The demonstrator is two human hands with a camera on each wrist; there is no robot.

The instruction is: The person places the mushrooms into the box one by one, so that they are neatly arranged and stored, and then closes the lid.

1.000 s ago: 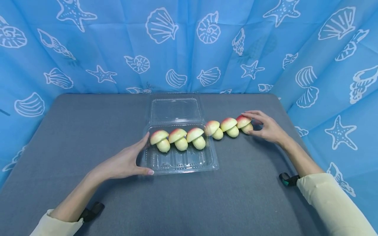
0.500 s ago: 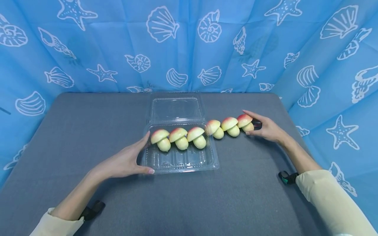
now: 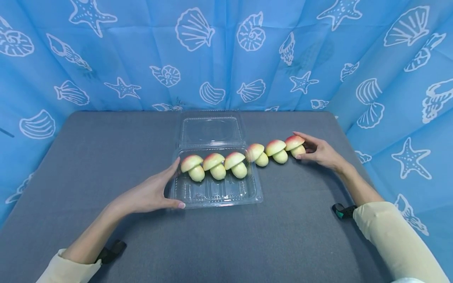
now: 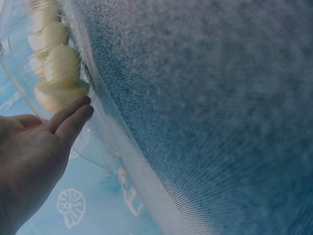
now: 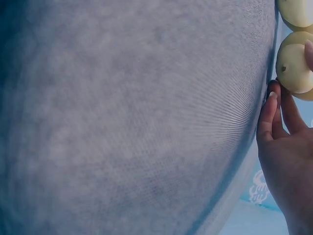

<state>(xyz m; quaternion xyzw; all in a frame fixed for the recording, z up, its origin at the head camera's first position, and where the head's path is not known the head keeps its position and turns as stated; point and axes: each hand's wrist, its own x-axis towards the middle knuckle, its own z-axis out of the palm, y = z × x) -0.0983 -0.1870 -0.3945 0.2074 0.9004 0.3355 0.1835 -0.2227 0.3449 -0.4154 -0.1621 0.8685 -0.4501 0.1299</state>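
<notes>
In the head view, a clear plastic clamshell box (image 3: 216,200) lies open at mid-table. Three toy mushrooms (image 3: 214,166) with red-and-yellow caps and pale stems sit side by side in its base. My left hand (image 3: 148,194) rests at the box's left side, fingers straight along the edge and thumb at the front corner. In a row right of the box lie a toy mushroom (image 3: 262,158) at its edge, another toy mushroom (image 3: 278,151), and a rightmost toy mushroom (image 3: 298,151). My right hand (image 3: 322,151) pinches the rightmost one between thumb and fingers.
The clear lid (image 3: 210,131) lies folded back behind the box base. A grey cloth (image 3: 226,243) covers the table, and a blue shell-patterned curtain (image 3: 141,51) hangs along its back and sides. Black straps (image 3: 109,251) are on both wrists.
My right hand has shifted slightly, and the rightmost toy mushroom has moved a little right and back with it. The left hand and the box stay in place.
</notes>
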